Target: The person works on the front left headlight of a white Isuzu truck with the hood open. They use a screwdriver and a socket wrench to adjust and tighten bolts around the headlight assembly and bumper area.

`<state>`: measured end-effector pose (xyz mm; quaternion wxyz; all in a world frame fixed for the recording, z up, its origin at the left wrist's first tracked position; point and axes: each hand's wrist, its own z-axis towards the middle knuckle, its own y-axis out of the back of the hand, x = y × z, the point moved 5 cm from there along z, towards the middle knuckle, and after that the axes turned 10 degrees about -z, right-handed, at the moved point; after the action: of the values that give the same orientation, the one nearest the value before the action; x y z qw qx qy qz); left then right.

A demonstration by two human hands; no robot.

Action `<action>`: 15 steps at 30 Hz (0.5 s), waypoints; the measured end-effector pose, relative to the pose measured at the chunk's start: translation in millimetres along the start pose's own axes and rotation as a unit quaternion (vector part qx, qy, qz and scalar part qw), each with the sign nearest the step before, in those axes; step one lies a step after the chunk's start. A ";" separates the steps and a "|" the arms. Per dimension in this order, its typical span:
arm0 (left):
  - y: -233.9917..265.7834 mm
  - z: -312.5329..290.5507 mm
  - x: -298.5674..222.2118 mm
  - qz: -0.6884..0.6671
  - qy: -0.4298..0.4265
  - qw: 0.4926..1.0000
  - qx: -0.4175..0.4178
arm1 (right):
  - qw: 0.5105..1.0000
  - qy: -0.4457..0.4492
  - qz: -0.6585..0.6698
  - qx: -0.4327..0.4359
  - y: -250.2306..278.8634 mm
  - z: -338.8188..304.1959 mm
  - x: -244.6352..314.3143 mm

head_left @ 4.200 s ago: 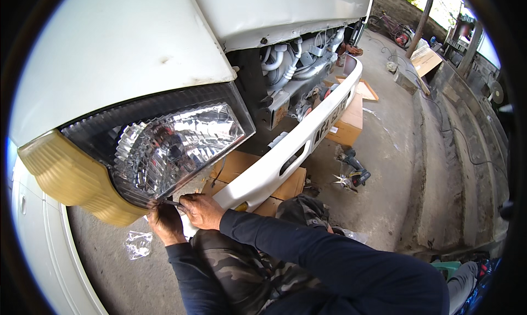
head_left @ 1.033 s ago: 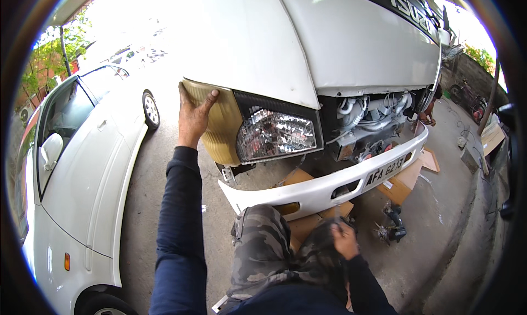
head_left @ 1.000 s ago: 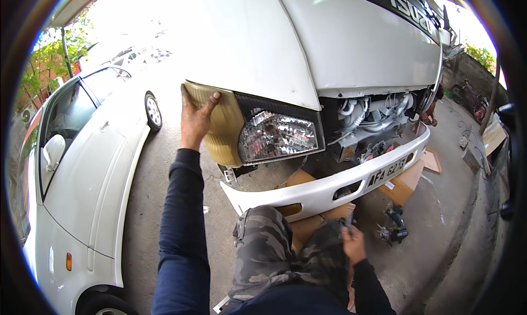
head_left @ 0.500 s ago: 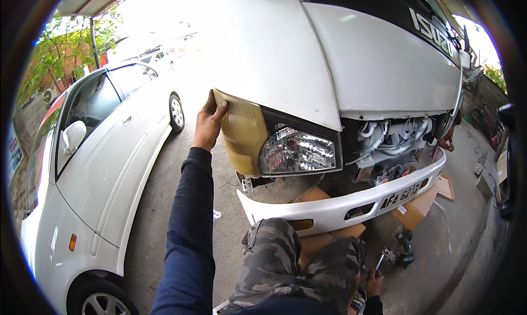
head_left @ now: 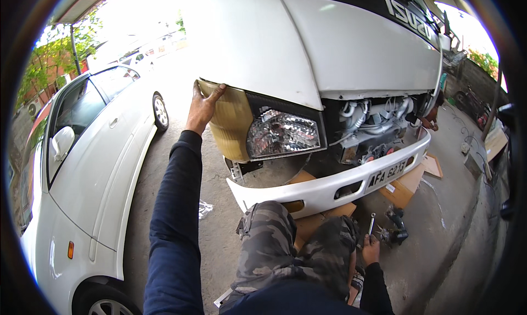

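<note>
At the truck's front corner, my left hand (head_left: 202, 109) grips the upper outer edge of the headlight assembly (head_left: 288, 134), thumb lying across its yellowed side lens (head_left: 228, 120). The fingers on the far side of that edge are partly hidden. Clear faceted glass and a dark frame make up the rest of the headlight, which sits below the white body panel. Low on the right, beside my knee, my right hand (head_left: 371, 252) is closed around a slim silver wrench (head_left: 373, 223), its rounded head pointing up.
A white bumper (head_left: 324, 197) with a plate crosses before my knees, cardboard (head_left: 403, 190) beneath. A cordless drill (head_left: 396, 227) lies right of my knee. Pipes (head_left: 365, 120) show in the open front. Another person's hand (head_left: 431, 120) is at the far right. A white car (head_left: 96, 172) stands left.
My right hand has risen with the wrench, now more fully in view. My left hand stays on the headlight's edge. The whole scene has shifted slightly left and up in view.
</note>
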<state>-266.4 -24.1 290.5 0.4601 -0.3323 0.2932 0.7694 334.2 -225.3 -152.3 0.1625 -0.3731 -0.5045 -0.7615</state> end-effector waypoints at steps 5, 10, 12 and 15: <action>-6.9 -3.3 0.9 -0.030 -0.020 0.999 -0.005 | 0.992 -0.097 -0.069 0.033 8.3 -35.2 -70.4; -7.8 -22.8 -4.8 0.111 -0.146 0.980 -0.073 | 0.952 -0.222 -0.208 0.018 0.6 -80.3 -217.4; -14.1 -30.4 -8.4 0.199 -0.202 0.956 -0.073 | 0.914 -0.108 -0.352 0.171 -8.4 -107.8 -267.6; -18.5 -39.3 -5.8 0.238 -0.215 0.945 -0.061 | 0.883 -0.369 -0.137 0.255 -18.2 -151.0 -341.6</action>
<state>-238.1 -49.4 268.5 0.2943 -0.1071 0.2108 0.9260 490.3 -395.7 -446.2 -0.0516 -0.4997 -0.7508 -0.4288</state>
